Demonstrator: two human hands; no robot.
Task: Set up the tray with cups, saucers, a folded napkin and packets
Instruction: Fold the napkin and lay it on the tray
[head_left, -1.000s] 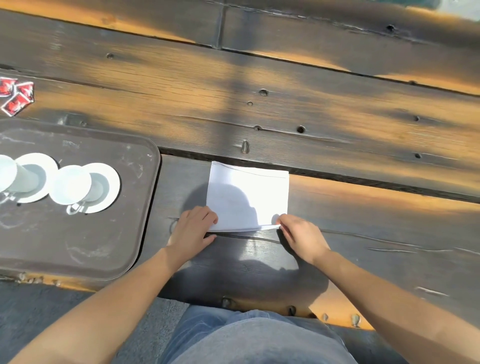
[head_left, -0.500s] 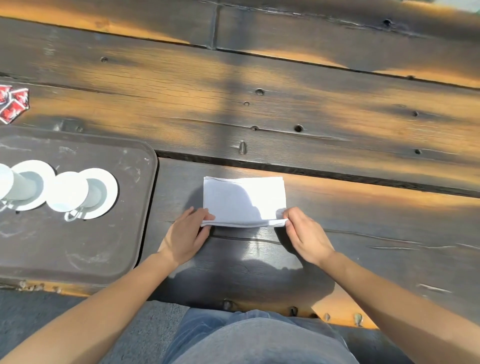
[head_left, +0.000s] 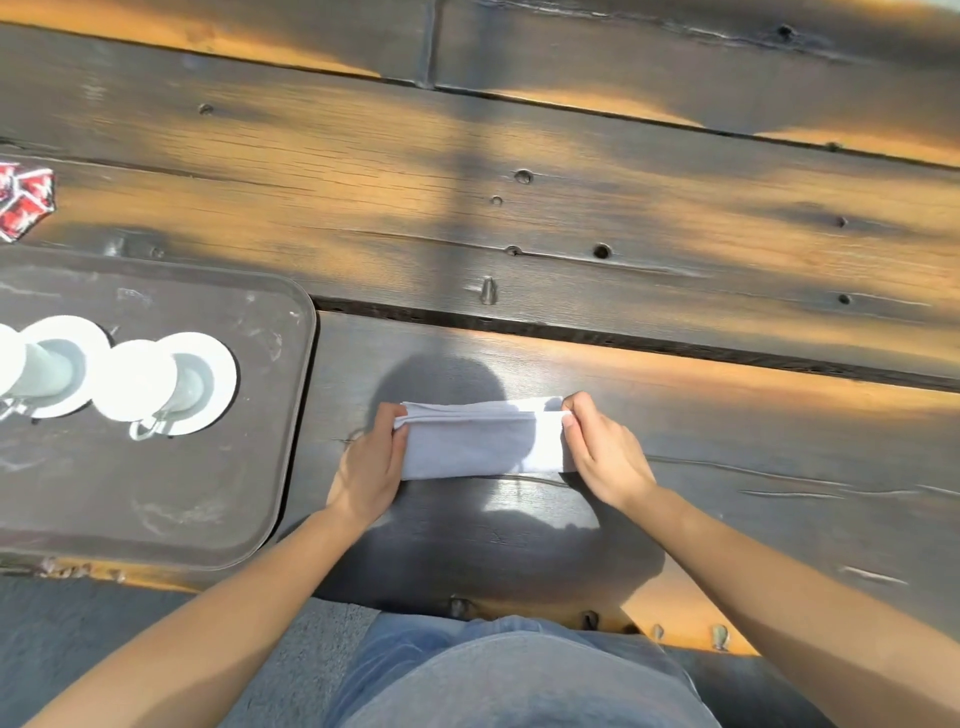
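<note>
White napkin lies on the plank of the wooden table nearest the person, folded into a narrow band that runs left to right. From my remote seat I see several layers stacked along its far edge, while its near edge rests flat on the wood. The left hand grips the left end of the band, with its fingers curled over the far corner. The right hand pinches the right end, its thumb lying on top of the fold and its fingers wrapped round the far corner. Part of the napkin sits in the shadow of the person's head, and its right part is in sunlight. To the left, near the napkin but not touching it, is the dark brown tray, which reaches the near edge of the table. Two white saucers stand side by side on the tray, the right saucer and the left saucer. Each carries a white cup: the right cup shows whole with its handle turned toward the person, and the left cup is cut by the frame edge. Beyond the tray, on bare wood at the far left, I make out red packets, off the tray and well apart from the napkin. Blue jeans fill the bottom of my view.
</note>
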